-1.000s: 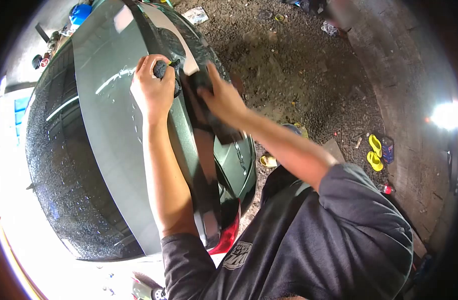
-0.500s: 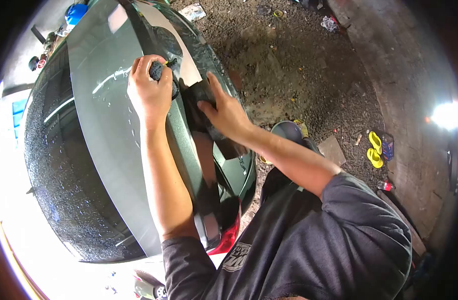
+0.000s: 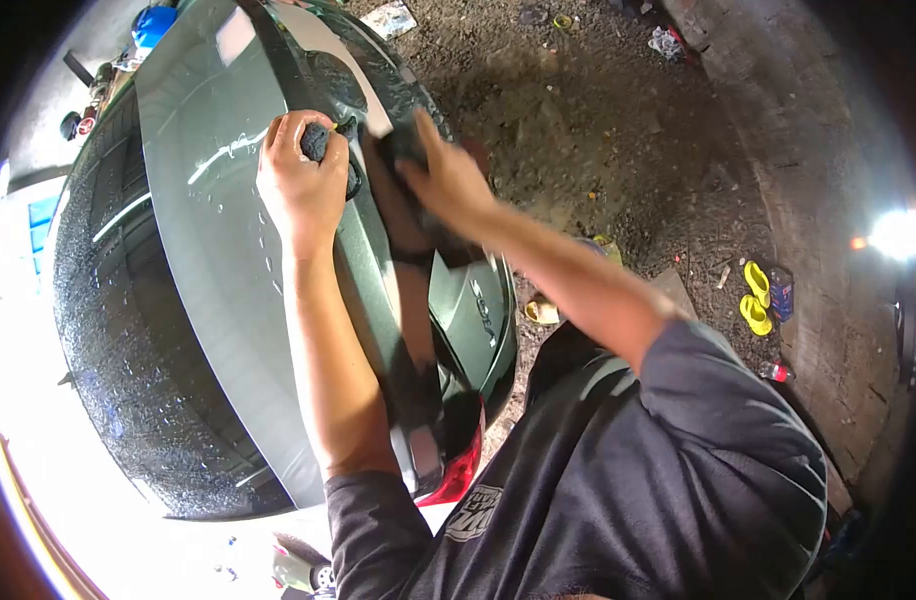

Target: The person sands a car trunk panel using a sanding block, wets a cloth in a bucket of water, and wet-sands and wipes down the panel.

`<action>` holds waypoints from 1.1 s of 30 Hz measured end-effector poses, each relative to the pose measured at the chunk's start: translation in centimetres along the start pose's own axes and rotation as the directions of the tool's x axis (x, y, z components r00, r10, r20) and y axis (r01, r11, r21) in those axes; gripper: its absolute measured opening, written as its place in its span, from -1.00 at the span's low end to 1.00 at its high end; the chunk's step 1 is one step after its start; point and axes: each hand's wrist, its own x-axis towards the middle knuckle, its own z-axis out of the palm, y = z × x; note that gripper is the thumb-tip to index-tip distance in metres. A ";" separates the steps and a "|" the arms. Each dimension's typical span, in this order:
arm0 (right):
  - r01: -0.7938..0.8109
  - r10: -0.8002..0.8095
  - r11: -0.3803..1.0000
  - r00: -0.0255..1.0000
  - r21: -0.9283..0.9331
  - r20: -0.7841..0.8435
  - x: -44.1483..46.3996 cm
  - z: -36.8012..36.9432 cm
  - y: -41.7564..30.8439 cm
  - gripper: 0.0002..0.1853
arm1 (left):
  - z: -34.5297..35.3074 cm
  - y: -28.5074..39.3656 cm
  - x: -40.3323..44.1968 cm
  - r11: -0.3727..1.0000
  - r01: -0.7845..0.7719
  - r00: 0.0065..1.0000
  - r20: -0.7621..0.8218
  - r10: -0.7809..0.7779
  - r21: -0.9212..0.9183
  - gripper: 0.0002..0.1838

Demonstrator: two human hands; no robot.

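Note:
My left hand point(image 3: 303, 190) is closed around a wet, dark grey sponge-like wad point(image 3: 315, 142), resting on the upper edge of a grey-green car's rear point(image 3: 213, 190). Water drops and a wet streak lie on the paint beside it. To the right, my right hand point(image 3: 456, 185) is smeared by motion, thumb and a finger apart, over a long dark rectangular block point(image 3: 408, 205) lying against the car's rear panel. The block's exact kind cannot be made out. Below it, raised letters point(image 3: 483, 312) show on the bodywork.
A red tail light point(image 3: 461, 468) sits at the car's near corner, and a wet rear window point(image 3: 158, 350) spans its left. On the gravelly ground point(image 3: 578, 110) lie yellow clogs point(image 3: 756, 298) and a red-labelled bottle point(image 3: 774, 372). A bright lamp point(image 3: 900, 235) shines at the right.
My right hand and the dark block have slid up along the rear panel, away from my body, uncovering more of the letters. My left hand stays in place with its wad.

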 end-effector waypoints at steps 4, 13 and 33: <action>-0.006 0.005 1.000 0.999 -0.016 -0.049 7.3 0.6 1.1 -0.11 | 0.1 -0.2 0.2 0.998 -0.061 0.998 -0.018 0.062 0.025 -0.86; 0.032 -0.027 0.998 0.994 0.047 -0.104 6.3 0.5 1.5 -0.04 | 0.1 -0.5 0.2 0.994 -0.106 0.994 -0.005 0.106 0.039 -0.88; -0.078 0.068 0.994 0.988 0.074 0.135 3.4 -1.6 -0.3 0.00 | 0.1 -0.2 0.1 0.993 -0.109 0.993 -0.032 0.111 0.054 -0.84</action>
